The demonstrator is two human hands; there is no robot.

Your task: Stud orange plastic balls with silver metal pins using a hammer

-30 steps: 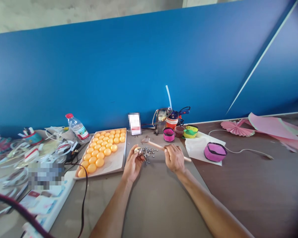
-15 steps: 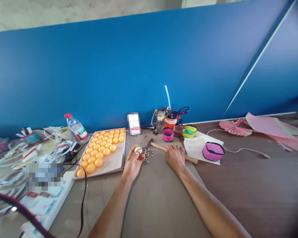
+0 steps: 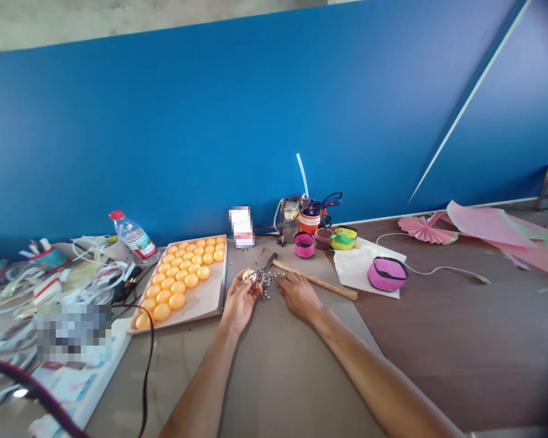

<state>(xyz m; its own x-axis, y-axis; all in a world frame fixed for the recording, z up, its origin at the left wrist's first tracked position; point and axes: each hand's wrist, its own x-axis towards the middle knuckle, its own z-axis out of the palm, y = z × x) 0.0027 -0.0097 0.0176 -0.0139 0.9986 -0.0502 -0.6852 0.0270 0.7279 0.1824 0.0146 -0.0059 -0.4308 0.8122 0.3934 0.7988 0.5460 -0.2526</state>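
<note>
My left hand (image 3: 238, 306) is closed around a small orange ball (image 3: 248, 275) whose side is covered with shiny metal tacks. Right beside it, a pile of silver thumbtacks (image 3: 265, 287) lies loose on the table. My right hand (image 3: 302, 298) rests palm down at the right edge of this pile, fingers stretched toward the tacks; whether one is under the fingertips is hidden. Just behind that hand lies a hammer (image 3: 324, 282) with a wooden handle, its dark head close to the tacks.
A shallow tray (image 3: 205, 307) of orange balls stands left, with a water bottle (image 3: 139, 240) and tangled white cables (image 3: 105, 274) beyond. Pink baskets (image 3: 387, 275), white paper (image 3: 347, 267) and a red cup (image 3: 309, 224) are right. A blue partition (image 3: 256, 121) closes the back.
My right hand has let go of the hammer handle and moved left to the thumbtacks. The left hand still holds the ball. The view has shifted slightly.
</note>
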